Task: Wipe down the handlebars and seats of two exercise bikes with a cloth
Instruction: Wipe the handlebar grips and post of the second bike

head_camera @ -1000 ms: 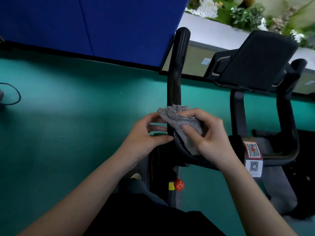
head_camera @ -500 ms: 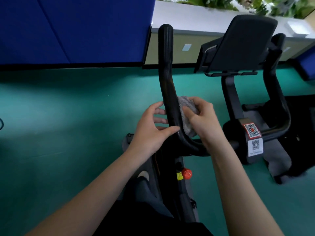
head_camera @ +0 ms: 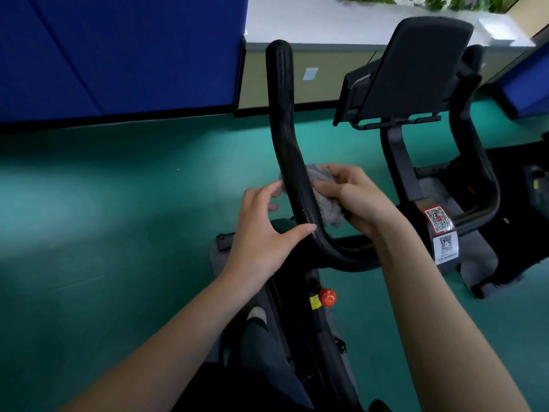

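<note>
I am watching my right hand gripping a crumpled grey cloth, pressing it against the right side of the black handlebar horn, midway up its curve. My left hand is touching the bar lower down with its thumb, fingers loosely spread. Two QR-code stickers, one red-bordered and one white, are showing on the stem beside my right wrist, with print too small to read.

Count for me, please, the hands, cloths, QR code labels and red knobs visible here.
Hands: 2 (left hand, right hand)
Grey cloth: 1
QR code labels: 2
Red knob: 1
Total: 6
</note>
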`<action>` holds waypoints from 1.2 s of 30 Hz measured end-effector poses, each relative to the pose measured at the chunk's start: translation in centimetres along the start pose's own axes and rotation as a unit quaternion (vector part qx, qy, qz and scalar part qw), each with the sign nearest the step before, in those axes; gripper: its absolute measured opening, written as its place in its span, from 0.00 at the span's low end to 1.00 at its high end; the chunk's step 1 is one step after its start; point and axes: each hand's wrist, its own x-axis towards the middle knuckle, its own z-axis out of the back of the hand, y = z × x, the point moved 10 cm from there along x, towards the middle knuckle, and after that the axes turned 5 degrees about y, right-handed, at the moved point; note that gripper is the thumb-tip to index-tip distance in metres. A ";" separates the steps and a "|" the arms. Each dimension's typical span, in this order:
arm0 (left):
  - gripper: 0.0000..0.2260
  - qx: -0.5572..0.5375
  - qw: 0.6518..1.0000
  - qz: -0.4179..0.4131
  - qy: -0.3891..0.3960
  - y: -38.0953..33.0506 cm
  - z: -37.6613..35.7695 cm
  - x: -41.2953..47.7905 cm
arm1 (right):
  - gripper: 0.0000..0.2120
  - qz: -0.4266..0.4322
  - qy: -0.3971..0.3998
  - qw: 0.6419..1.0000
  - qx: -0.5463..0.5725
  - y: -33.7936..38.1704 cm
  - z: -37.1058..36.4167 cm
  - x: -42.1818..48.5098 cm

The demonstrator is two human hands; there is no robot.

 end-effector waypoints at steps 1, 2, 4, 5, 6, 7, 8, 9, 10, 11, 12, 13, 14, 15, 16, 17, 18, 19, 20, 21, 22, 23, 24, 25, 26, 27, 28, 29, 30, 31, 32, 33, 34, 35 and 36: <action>0.32 0.007 1.000 0.000 -0.003 0.0 0.1 0.1 | 0.10 -0.011 0.034 0.999 0.005 -0.1 -0.7 0.4; 0.32 0.012 1.000 0.001 -0.007 -0.1 0.2 0.1 | 0.10 -0.018 0.063 0.998 0.009 -0.2 -1.2 0.6; 0.32 0.015 1.000 0.002 -0.011 -0.1 0.4 0.2 | 0.10 -0.017 0.100 0.995 0.022 -0.3 -1.7 0.6; 0.32 0.014 1.000 0.003 -0.013 -0.1 0.4 0.2 | 0.11 -0.016 0.113 0.993 0.028 -0.4 -1.8 0.5; 0.32 0.014 1.000 0.004 -0.017 -0.1 0.4 0.2 | 0.11 -0.016 0.124 0.992 0.029 -0.5 -1.8 0.4; 0.32 0.015 1.000 0.004 -0.021 0.0 0.5 0.1 | 0.11 -0.018 0.135 0.990 0.023 -0.6 -1.7 0.2; 0.32 0.015 1.000 0.005 -0.026 0.1 0.5 0.0 | 0.11 -0.020 0.148 0.989 0.009 -0.8 -1.8 -0.1; 0.32 0.014 0.999 0.008 -0.030 0.2 0.5 -0.1 | 0.12 -0.022 0.161 0.987 -0.013 -0.9 -1.7 -0.5; 0.32 0.011 0.999 0.010 -0.034 0.3 0.5 -0.2 | 0.12 -0.026 0.174 0.983 -0.044 -1.1 -1.8 -0.8; 0.32 0.009 0.999 0.012 -0.037 0.3 0.5 -0.2 | 0.13 -0.030 0.185 0.979 -0.080 -1.3 -1.8 -1.2; 0.32 0.004 0.999 0.014 -0.039 0.4 0.4 -0.3 | 0.15 -0.034 0.193 0.974 -0.115 -1.4 -1.7 -1.4; 0.32 -0.006 0.999 0.017 -0.040 0.4 0.3 -0.3 | 0.16 -0.035 0.202 0.969 -0.142 -1.6 -1.6 -1.7; 0.31 -0.021 0.999 0.020 -0.040 0.5 0.2 -0.3 | 0.16 -0.034 0.214 0.964 -0.157 -1.5 -1.6 -1.9; 0.31 -0.037 0.998 0.024 -0.041 0.6 0.1 -0.3 | 0.15 -0.031 0.225 0.960 -0.160 -1.3 -1.7 -2.2; 0.30 -0.051 0.997 0.026 -0.042 0.7 -0.1 -0.4 | 0.12 -0.030 0.229 0.961 -0.153 -1.0 -1.6 -2.6; 0.29 -0.063 0.997 0.030 -0.044 0.9 -0.3 -0.5 | 0.10 -0.026 0.224 0.963 -0.147 -0.6 -1.2 -2.8; 0.28 -0.075 0.996 0.034 -0.045 1.0 -0.5 -0.6 | 0.08 -0.013 0.208 0.966 -0.151 -0.1 -0.6 -3.1; 0.28 -0.087 0.994 0.040 -0.046 1.3 -0.7 -0.8 | 0.08 0.014 0.180 0.970 -0.162 0.7 0.2 -3.2; 0.27 -0.099 0.993 0.046 -0.047 1.6 -0.9 -1.1 | 0.09 0.050 0.145 0.974 -0.168 1.7 1.1 -3.4; 0.27 -0.111 0.991 0.052 -0.048 1.9 -1.1 -1.3 | 0.10 0.091 0.109 0.976 -0.167 2.9 2.0 -3.7; 0.27 -0.124 0.989 0.058 -0.051 2.1 -1.3 -1.6 | 0.11 0.136 0.078 0.974 -0.162 4.3 2.5 -4.1; 0.26 -0.137 0.987 0.063 -0.055 2.3 -1.6 -1.9 | 0.12 0.180 0.058 0.967 -0.168 5.7 2.5 -4.5; 0.26 -0.146 0.985 0.068 -0.060 2.5 -1.8 -2.2 | 0.13 0.219 0.051 0.956 -0.188 7.0 1.9 -4.7; 0.24 -0.153 0.983 0.074 -0.066 2.7 -2.0 -2.5 | 0.13 0.249 0.054 0.942 -0.219 8.1 0.9 -4.7; 0.23 -0.160 0.981 0.080 -0.075 2.9 -2.2 -2.8 | 0.12 0.270 0.061 0.927 -0.253 9.0 -0.4 -4.6; 0.21 -0.168 0.978 0.086 -0.083 3.1 -2.4 -3.1 | 0.12 0.283 0.071 0.913 -0.286 9.5 -1.8 -4.3; 0.20 -0.176 0.976 0.092 -0.090 3.2 -2.7 -3.4 | 0.12 0.291 0.081 0.898 -0.320 9.9 -3.1 -4.0; 0.19 -0.183 0.974 0.098 -0.094 3.3 -3.0 -3.6 | 0.12 0.299 0.092 0.880 -0.357 10.2 -4.3 -3.8; 0.17 -0.188 0.972 0.101 -0.099 3.4 -3.4 -3.8 | 0.12 0.306 0.101 0.859 -0.398 10.4 -5.2 -3.6; 0.16 -0.195 0.970 0.103 -0.105 3.4 -3.7 -4.0 | 0.12 0.313 0.111 0.836 -0.438 10.5 -6.0 -3.5; 0.16 -0.204 0.967 0.104 -0.111 3.4 -4.0 -4.2 | 0.11 0.317 0.127 0.813 -0.472 10.5 -6.7 -3.4; 0.18 -0.216 0.964 0.106 -0.117 3.4 -4.3 -4.4 | 0.11 0.316 0.149 0.792 -0.500 10.4 -7.3 -3.4; 0.20 -0.228 0.960 0.108 -0.122 3.4 -4.5 -4.6 | 0.11 0.311 0.176 0.774 -0.522 10.2 -7.8 -3.5; 0.22 -0.237 0.957 0.110 -0.126 3.4 -4.7 -4.8 | 0.11 0.304 0.204 0.757 -0.541 9.9 -8.3 -3.6; 0.23 -0.246 0.954 0.110 -0.130 3.5 -4.8 -4.9 | 0.11 0.300 0.230 0.741 -0.555 9.5 -8.6 -3.8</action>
